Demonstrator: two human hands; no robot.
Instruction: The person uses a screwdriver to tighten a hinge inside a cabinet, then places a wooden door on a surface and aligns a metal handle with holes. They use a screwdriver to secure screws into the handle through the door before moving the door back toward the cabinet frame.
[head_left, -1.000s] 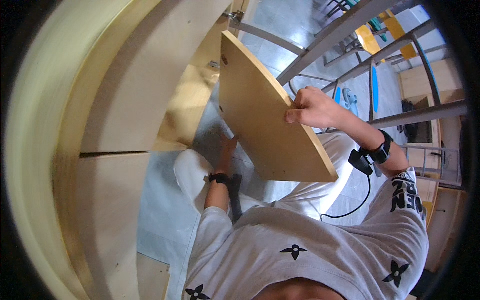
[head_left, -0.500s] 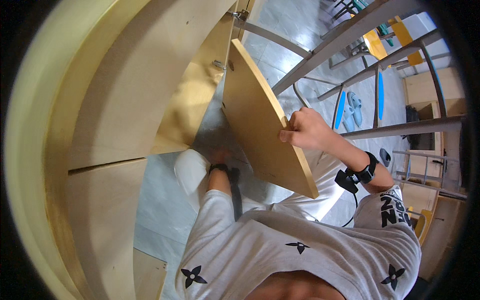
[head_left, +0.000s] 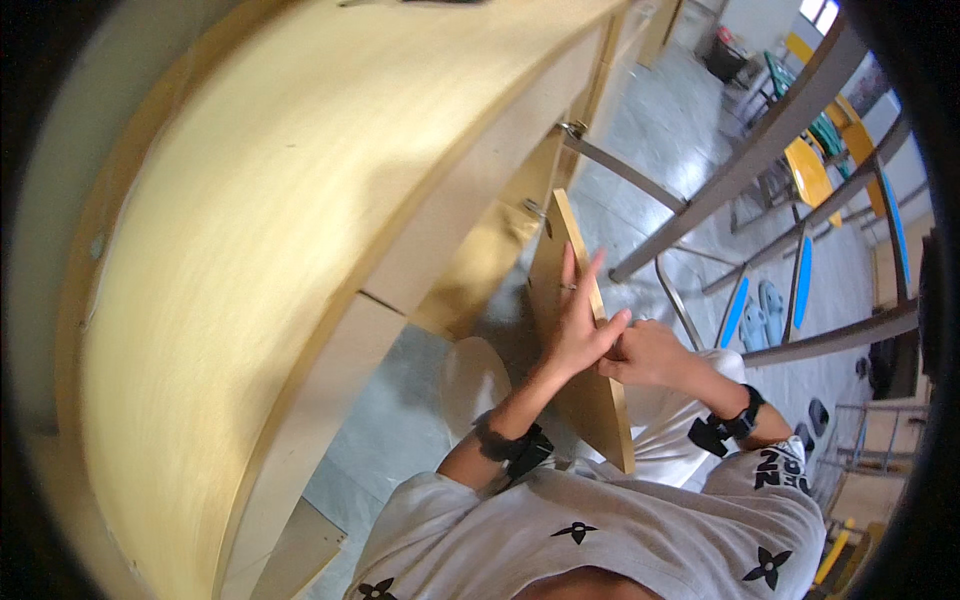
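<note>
A flat light-wood cabinet door point(head_left: 614, 425) stands on edge, tilted, between my legs. My right hand point(head_left: 650, 352) is closed on its right edge, the fingertips partly hidden behind my left thumb. My left hand point(head_left: 578, 328) lies against the panel near the same edge, its fingers stretched out and apart, its thumb beside my right fingers. Beyond the panel's far end, two metal hinges show at the cabinet opening, an upper hinge point(head_left: 573, 129) and a lower hinge point(head_left: 535, 208). Whether the panel joins them I cannot tell.
A long wooden cabinet top point(head_left: 250, 230) fills the left side. Metal frame bars point(head_left: 740, 150) run close along my right. Blue slippers point(head_left: 770, 312) lie on the grey tiled floor beyond them, with yellow chairs point(head_left: 808, 180) farther off. A loose board point(head_left: 300, 555) lies at lower left.
My left hand has come up from low behind the panel onto its face near the right edge. My right hand keeps hold of the edge. The view has shifted, showing more cabinet top.
</note>
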